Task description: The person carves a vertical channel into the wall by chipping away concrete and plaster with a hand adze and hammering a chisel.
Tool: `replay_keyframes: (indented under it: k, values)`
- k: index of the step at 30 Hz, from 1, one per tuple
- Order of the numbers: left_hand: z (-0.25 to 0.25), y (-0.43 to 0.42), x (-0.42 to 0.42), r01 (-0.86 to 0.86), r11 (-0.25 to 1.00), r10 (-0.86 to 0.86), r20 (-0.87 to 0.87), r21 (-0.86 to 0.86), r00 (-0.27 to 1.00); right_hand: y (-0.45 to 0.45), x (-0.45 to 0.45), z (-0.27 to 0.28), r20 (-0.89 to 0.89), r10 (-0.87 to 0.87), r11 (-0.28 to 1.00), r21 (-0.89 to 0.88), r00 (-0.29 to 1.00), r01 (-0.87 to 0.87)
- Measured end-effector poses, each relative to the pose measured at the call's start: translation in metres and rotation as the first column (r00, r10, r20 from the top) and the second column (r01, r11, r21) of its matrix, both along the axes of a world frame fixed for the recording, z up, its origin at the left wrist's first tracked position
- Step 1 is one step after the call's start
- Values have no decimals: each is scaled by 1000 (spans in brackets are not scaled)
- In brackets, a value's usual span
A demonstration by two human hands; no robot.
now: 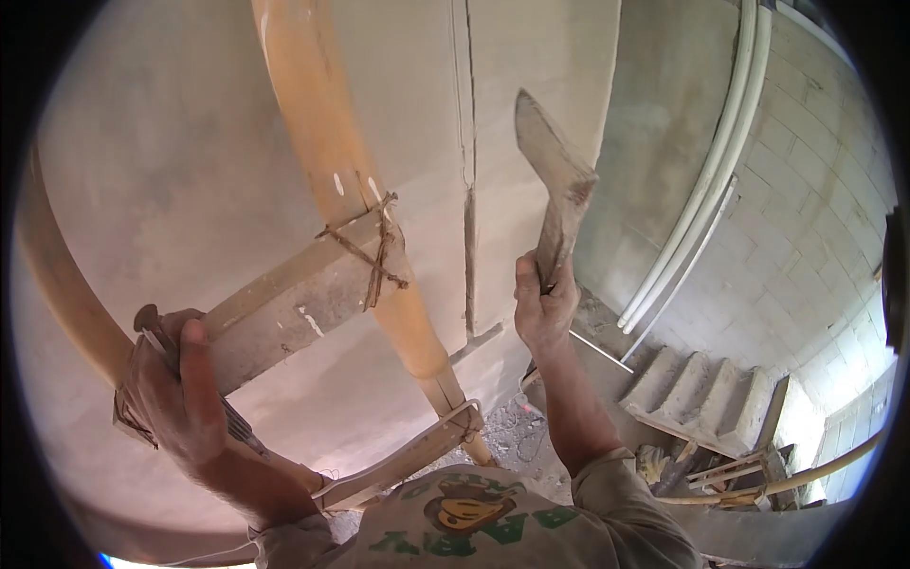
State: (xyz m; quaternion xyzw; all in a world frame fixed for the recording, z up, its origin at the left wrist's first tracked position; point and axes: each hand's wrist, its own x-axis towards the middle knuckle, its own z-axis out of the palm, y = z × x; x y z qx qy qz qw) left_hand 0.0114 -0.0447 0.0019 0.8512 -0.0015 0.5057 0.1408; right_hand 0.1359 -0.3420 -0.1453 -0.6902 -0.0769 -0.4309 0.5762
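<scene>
Hatchet raised, head above right hand, fingers closed round handle. Chisel slanting through left hand, fingers curled round it, flared head poking out past thumb. Plank just beside, lashed to pole; wall behind.

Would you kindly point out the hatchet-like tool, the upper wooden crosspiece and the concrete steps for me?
Hatchet-like tool (569, 185): head view, where its head meets the handle.
Upper wooden crosspiece (286, 318): head view, its side face.
Concrete steps (700, 398): head view, mid-flight.
</scene>
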Motion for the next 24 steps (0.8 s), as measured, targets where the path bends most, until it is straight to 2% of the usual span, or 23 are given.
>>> replay_keyframes:
  k: [2,5,8,9,11,12,14,15,17,20,21,22,23,24]
  values:
    - [0,-8,-1,-42,998,43,20,-43,999,3,17,-20,20,7,1000,30,1000,-8]
    - [-6,-2,4,-40,998,36,99,41,994,7,48,-45,-194,-86,989,-132,977,61]
    - [-4,-3,3,-48,999,47,54,14,997,-4,62,-54,-406,-6,991,-127,914,-50]
    - [-3,-5,3,-57,998,58,27,-40,998,-4,60,-53,-342,-8,992,-124,940,-37]
    - [-4,-4,-3,-86,988,76,-78,-129,994,0,43,-40,-404,-26,995,-94,914,-13]
    - [-4,-2,-2,-71,994,66,-61,-84,996,1,41,-34,-429,-39,997,-79,902,5]
    - [-4,3,-1,-38,999,38,-46,10,998,7,39,-35,-286,9,1000,32,958,0]
    - [-4,2,0,-29,1000,29,-20,4,999,10,39,-36,-209,26,996,83,977,-9]
    - [-7,-2,0,-10,1000,11,39,-11,999,9,52,-38,-240,-37,999,-25,970,32]
    - [-13,-33,-5,98,992,-72,281,-80,957,0,64,-68,-271,-89,991,-123,958,58]
    - [-22,-16,-5,342,939,-305,363,-40,880,-4,70,-73,-259,-101,988,-140,961,66]
    - [-33,0,-2,556,831,-509,441,26,739,-7,68,-66,-250,-108,989,-129,962,78]
    - [-39,-2,4,626,777,-560,520,61,645,-6,52,-72,-276,-109,990,-114,955,81]
    - [-40,-5,4,631,776,-519,564,-3,642,-3,40,-78,-314,-108,992,-94,943,82]
